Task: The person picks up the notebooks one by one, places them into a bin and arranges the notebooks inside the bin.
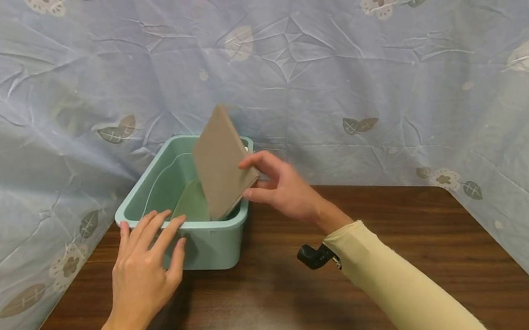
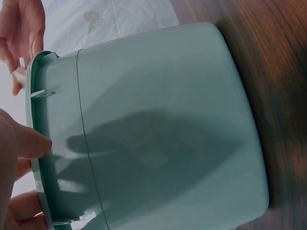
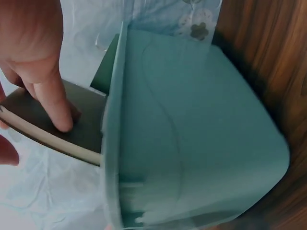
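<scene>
My right hand (image 1: 286, 187) pinches a grey-brown book (image 1: 220, 166) by its near right edge, thumb on one side and fingers on the other. The book stands tilted, its lower part inside a green plastic bin (image 1: 211, 249). Cream page edges of the book (image 3: 48, 141) show in the right wrist view. My left hand (image 1: 146, 269) holds the bin's front rim, fingertips over the top and thumb (image 2: 33, 143) against the outside. Inside the bin leans a flat green piece (image 1: 191, 200), partly hidden behind the book and rim.
The bin stands on a dark wooden table (image 1: 382, 210), at its left side. A pale blue floral cloth (image 1: 299, 85) hangs behind and at both sides. A black device (image 1: 315, 257) sits under my right wrist at the sleeve's cuff.
</scene>
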### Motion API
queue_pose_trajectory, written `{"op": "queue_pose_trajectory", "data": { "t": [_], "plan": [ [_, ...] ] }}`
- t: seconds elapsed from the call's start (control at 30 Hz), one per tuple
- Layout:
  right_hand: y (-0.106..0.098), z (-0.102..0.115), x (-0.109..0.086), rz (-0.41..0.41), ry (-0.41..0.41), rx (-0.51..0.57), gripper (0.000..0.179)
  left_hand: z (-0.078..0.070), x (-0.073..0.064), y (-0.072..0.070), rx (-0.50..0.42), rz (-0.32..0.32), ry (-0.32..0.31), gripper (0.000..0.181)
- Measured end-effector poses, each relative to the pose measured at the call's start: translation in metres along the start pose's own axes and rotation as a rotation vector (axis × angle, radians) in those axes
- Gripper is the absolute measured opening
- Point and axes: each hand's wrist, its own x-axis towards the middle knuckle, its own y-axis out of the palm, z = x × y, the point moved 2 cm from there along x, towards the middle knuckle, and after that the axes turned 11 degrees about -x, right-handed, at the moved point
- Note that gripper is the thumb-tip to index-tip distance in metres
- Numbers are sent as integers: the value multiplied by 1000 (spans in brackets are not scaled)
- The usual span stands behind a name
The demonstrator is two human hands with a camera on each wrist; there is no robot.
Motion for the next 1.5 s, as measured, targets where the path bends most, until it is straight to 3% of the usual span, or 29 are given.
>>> {"op": "queue_pose_trajectory", "data": {
  "t": [0.13,0.33,0.43,0.7,1.2,1.5],
  "plan": [
    [1,3,3,1,24,8,59,1,0,0,2,5,-3,36],
    [-1,-7,1,-33,218,-107,66,1,-1,-1,2,16,-12,36],
    [-4,-8,1,-51,263,-158,65,2,-1,-1,1,18,-15,36],
    [-11,-3,0,-54,198,-141,61,1,0,-2,-7,2,-7,35],
    [-18,-4,-9,-31,202,-207,60,0,1,-1,-22,-49,18,35],
    [-24,-2,-16,-21,164,-271,61,1,0,-1,-18,-30,12,35]
  ]
}}
